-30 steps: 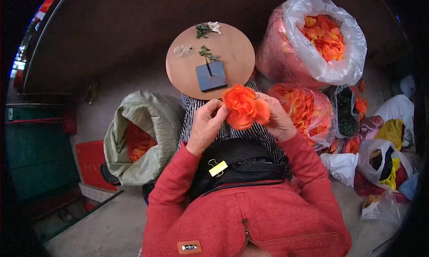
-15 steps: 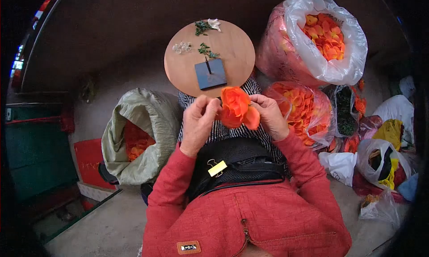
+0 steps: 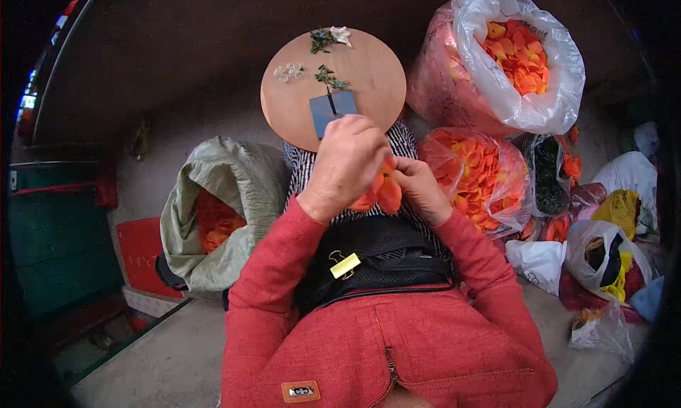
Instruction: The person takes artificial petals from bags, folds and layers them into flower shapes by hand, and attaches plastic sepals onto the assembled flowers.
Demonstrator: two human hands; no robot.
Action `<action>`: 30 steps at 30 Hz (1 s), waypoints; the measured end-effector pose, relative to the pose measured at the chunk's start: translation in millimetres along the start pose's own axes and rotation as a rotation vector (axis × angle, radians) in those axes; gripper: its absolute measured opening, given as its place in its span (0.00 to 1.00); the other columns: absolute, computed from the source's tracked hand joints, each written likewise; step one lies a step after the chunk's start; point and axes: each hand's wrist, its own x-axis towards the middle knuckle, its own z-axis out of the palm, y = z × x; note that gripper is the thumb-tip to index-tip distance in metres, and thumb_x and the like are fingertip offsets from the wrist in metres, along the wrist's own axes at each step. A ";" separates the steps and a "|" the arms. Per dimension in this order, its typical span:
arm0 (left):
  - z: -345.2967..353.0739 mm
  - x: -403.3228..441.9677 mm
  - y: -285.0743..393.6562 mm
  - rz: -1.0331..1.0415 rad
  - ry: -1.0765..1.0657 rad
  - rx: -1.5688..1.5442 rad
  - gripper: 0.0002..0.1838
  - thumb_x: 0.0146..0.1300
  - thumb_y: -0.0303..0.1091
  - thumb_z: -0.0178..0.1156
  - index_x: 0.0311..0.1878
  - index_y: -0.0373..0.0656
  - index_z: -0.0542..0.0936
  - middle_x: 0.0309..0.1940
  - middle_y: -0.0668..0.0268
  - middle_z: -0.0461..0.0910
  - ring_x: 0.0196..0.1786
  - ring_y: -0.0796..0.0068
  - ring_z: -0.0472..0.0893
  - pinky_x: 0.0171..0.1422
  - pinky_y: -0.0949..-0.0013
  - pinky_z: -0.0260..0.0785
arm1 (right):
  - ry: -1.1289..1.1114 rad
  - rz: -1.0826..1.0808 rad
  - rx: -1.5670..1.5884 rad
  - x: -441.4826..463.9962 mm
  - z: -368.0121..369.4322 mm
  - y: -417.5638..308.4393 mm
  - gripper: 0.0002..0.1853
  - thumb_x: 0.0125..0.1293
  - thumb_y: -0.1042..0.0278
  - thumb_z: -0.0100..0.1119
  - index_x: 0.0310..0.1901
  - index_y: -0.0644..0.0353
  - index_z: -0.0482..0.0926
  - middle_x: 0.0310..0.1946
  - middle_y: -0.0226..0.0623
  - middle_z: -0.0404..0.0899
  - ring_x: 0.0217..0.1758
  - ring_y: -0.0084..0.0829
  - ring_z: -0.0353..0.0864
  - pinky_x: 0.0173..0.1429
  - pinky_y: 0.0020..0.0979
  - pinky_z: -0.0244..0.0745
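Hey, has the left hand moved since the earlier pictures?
Yes. Against the blue-grey square base on the round table, the left hand has shifted up the picture and rightward, and now hides part of the base.

Your orange flower point(image 3: 388, 194) looks like thin, matt cloth. The round counter point(image 3: 379, 68) before you looks like smooth wood. Your red jacket point(image 3: 340, 337) is matt, textured cloth; your black pouch point(image 3: 363, 236) looks like mesh fabric. The pale sack point(image 3: 262, 195) looks like crinkled woven plastic, and the large bag point(image 3: 566, 89) is glossy, see-through plastic.
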 end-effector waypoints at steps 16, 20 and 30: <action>8.7 -47.9 -18.3 -0.471 0.168 -0.611 0.07 0.58 0.28 0.57 0.38 0.35 0.77 0.32 0.63 0.78 0.36 0.79 0.76 0.42 0.75 0.68 | -0.203 -0.060 0.885 -0.6 -21.9 -2.2 0.24 0.63 0.64 0.54 0.59 0.60 0.63 0.58 0.38 0.67 0.60 0.34 0.68 0.64 0.36 0.64; 19.1 -49.0 0.4 -0.446 -0.277 -0.582 0.15 0.59 0.36 0.57 0.41 0.33 0.77 0.31 0.63 0.78 0.35 0.80 0.75 0.40 0.74 0.68 | -0.048 -0.088 0.784 -0.7 -8.1 -12.5 0.22 0.61 0.63 0.56 0.55 0.64 0.67 0.52 0.37 0.73 0.54 0.31 0.74 0.58 0.34 0.70; 29.0 -39.7 13.3 -0.921 -0.269 -1.414 0.17 0.65 0.45 0.50 0.40 0.38 0.75 0.32 0.65 0.78 0.40 0.72 0.78 0.49 0.67 0.70 | 0.030 -0.228 0.566 7.6 -11.4 -6.4 0.15 0.61 0.69 0.56 0.49 0.64 0.72 0.46 0.36 0.76 0.48 0.26 0.76 0.55 0.28 0.71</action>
